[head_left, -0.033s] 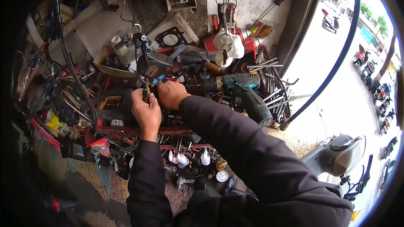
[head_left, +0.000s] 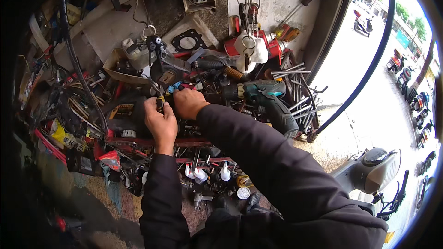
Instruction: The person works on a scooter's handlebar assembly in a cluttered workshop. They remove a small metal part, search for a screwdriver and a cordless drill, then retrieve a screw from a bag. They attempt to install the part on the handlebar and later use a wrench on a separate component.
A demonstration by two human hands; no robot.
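Observation:
My left hand [head_left: 160,123] is closed around the yellow-and-black handle of a tool that looks like pliers [head_left: 160,103], its metal end pointing away from me. Close beside it, my right hand [head_left: 188,103] is curled with the back of the hand up; its fingertips and whatever they grip are hidden. Just beyond the right hand lie a small blue piece [head_left: 174,86] and a red-handled item [head_left: 187,85]. Both hands are over a crowded tool rack [head_left: 184,143], with a dark power tool [head_left: 168,70] just beyond them.
A teal-and-black cordless drill [head_left: 272,103] lies to the right, near a bundle of metal rods [head_left: 300,97]. A dark tool case [head_left: 127,113] is left of my hands. Key rings [head_left: 248,44] hang at the back. A hose [head_left: 369,80] arcs by the doorway; a scooter [head_left: 369,170] stands right.

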